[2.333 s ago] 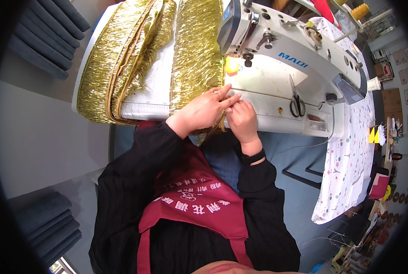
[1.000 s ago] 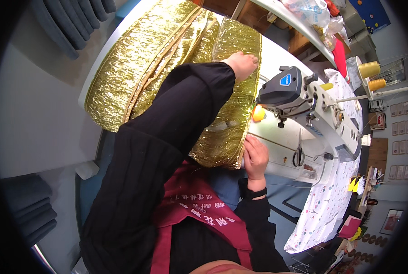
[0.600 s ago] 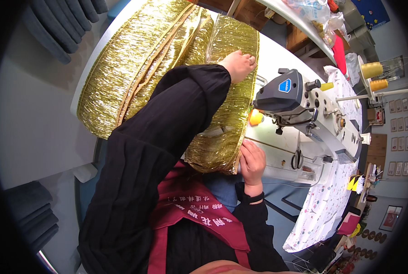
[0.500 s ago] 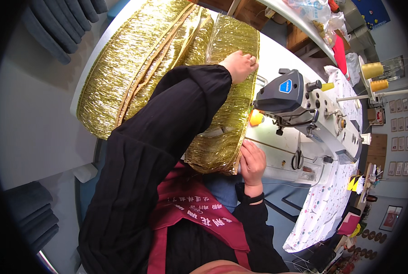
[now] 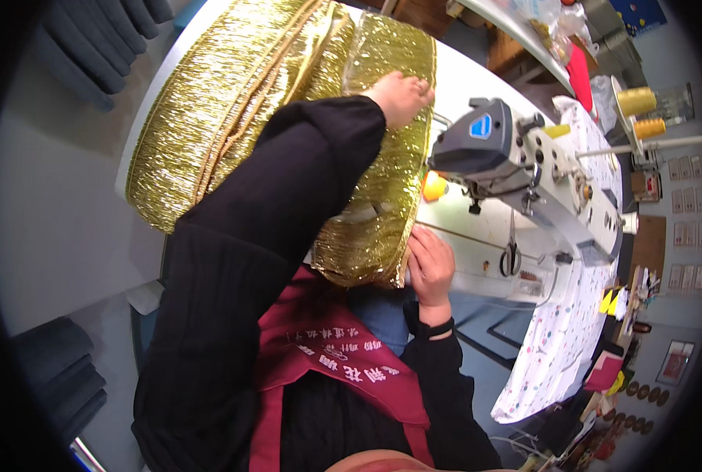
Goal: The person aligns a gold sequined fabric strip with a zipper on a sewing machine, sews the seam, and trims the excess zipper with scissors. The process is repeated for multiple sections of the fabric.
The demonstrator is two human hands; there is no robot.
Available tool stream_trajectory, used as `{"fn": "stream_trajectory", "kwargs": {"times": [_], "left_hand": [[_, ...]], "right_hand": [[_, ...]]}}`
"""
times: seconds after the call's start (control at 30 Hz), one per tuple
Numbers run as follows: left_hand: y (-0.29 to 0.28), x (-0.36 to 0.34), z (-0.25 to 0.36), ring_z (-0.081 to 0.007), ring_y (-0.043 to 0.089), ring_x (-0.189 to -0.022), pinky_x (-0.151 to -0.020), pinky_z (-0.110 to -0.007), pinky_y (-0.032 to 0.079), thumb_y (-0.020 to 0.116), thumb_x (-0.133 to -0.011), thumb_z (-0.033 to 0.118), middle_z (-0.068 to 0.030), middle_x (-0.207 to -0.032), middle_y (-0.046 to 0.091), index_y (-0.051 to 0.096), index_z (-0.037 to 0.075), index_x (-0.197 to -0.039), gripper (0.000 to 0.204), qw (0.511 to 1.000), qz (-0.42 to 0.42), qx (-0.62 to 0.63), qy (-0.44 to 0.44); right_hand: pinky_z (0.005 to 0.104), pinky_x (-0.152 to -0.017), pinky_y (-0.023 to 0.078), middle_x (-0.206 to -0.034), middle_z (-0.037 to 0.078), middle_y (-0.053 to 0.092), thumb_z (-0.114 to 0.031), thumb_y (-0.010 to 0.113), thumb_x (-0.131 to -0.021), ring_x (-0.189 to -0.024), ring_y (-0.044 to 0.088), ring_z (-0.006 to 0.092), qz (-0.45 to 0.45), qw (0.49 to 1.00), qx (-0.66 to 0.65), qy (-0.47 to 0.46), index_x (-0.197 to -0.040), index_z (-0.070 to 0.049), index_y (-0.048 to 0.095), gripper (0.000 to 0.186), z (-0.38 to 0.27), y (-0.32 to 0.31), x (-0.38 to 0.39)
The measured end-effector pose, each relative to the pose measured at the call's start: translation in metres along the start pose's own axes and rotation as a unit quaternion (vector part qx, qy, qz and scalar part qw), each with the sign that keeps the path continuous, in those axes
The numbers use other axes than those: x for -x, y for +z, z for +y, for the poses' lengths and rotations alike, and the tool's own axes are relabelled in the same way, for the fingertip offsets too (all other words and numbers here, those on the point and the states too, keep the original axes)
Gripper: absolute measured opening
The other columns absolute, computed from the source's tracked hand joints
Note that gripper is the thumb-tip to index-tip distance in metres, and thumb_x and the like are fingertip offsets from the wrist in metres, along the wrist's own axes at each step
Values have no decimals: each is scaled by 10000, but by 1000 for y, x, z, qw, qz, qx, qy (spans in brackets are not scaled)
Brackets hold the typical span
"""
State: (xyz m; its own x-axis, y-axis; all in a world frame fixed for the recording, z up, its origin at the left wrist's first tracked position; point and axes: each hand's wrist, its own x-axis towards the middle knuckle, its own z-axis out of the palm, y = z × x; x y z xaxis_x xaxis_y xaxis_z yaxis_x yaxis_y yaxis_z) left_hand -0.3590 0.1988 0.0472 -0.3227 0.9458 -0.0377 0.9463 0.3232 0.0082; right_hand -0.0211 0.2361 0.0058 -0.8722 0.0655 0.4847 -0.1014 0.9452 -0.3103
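My left hand (image 5: pixel 399 99) reaches across the sewing table, fingers curled on the far part of a shiny gold fringe strip (image 5: pixel 366 177), near its right edge. My right hand (image 5: pixel 433 266) holds that strip's near edge, fingers bent against its braided border. Folded layers of gold fringe (image 5: pixel 186 134) lie to the left, partly hidden by my black sleeve. The white sewing machine (image 5: pixel 555 189), with dark head cover, stands just right of the strip, a yellow-orange piece (image 5: pixel 434 186) under its head. Black scissors (image 5: pixel 510 258) lie on the machine bed, right of my right hand.
Yellow thread cones (image 5: pixel 635 101) stand on a rack behind the machine. A printed white cloth (image 5: pixel 536 370) hangs at the right. A shelf (image 5: pixel 524 39) with bags and red fabric is at the back. Grey folded cloths (image 5: pixel 75 39) are at the left, beside a grey panel (image 5: pixel 60 220).
Since the oldest frame, my left hand has moved away from my right hand, far up along the strip, and the view has turned. In the last half second things shifted slightly upward.
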Motion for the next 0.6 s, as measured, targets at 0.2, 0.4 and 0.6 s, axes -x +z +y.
{"fn": "stream_trajectory", "kwargs": {"times": [0.2,0.4,0.6], "left_hand": [[-23,74,27,-344,371,-1538,-1192,-495,380,544,-965,136,-243,-1678,314,367,35,-1607,674,992,-81,-88,-34],[-21,199,109,-393,325,-1552,-1226,-492,324,496,-1026,246,-292,-1664,309,318,-60,-1600,673,973,-142,-169,-61],[24,261,141,-356,179,-1607,-1293,-490,155,517,-1014,595,-250,-1709,222,240,-46,-1629,931,977,-122,-20,-175]], "right_hand": [[407,-948,519,-1259,66,721,-92,736,-860,-1195,674,261,2,1000,-1,-2,-1127,-73,742,268,5,0,4],[410,-984,499,-1257,57,710,-111,739,-854,-1202,659,256,8,1000,-3,-9,-1114,-95,732,261,4,-3,5],[432,-1022,471,-1325,58,674,-123,754,-816,-1248,619,264,-34,999,-3,-13,-1144,-129,725,329,1,-6,12]]}}
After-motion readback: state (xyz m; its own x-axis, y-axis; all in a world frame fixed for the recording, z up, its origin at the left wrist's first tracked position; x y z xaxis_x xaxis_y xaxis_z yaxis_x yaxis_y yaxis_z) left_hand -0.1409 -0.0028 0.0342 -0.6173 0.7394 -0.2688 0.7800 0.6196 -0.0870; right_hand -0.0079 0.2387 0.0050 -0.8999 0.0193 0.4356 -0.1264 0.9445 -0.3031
